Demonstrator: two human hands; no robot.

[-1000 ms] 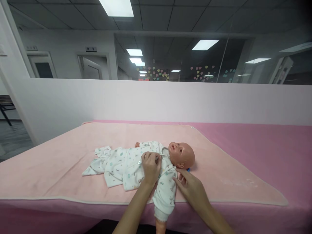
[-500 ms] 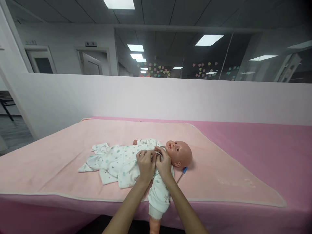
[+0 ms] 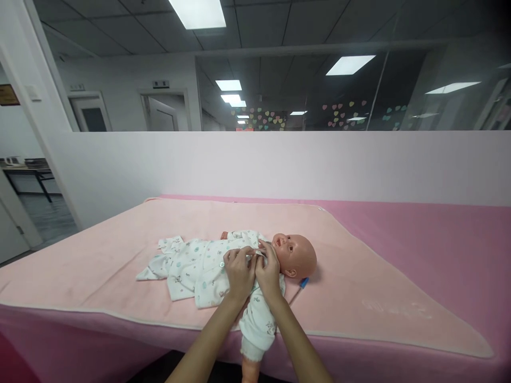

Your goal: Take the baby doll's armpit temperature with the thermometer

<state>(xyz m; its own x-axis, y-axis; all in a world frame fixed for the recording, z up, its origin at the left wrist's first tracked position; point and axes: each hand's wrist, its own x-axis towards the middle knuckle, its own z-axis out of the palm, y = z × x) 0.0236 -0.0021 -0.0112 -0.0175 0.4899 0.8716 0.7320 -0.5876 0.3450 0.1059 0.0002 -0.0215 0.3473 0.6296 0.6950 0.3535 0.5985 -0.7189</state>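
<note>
A baby doll (image 3: 295, 255) lies on its back on a light pink blanket (image 3: 120, 266), head to the right. It wears a white printed romper (image 3: 191, 266); one sleeved arm hangs over the near edge. My left hand (image 3: 238, 271) and my right hand (image 3: 268, 268) meet on the doll's chest just below the chin, fingers pinched on the romper's front near the collar. A small button (image 3: 222, 264) shows on the romper left of my left hand.
The blanket covers a table with a darker pink sheet (image 3: 439, 244). A thin tube with a blue tip (image 3: 302, 283) lies beside the doll's head. A low white partition wall (image 3: 279, 165) runs behind the table, with glass above it.
A second ago my right hand lay on the blanket near the doll's shoulder; it has moved up to join my left hand at the romper's collar. The camera view has shifted slightly.
</note>
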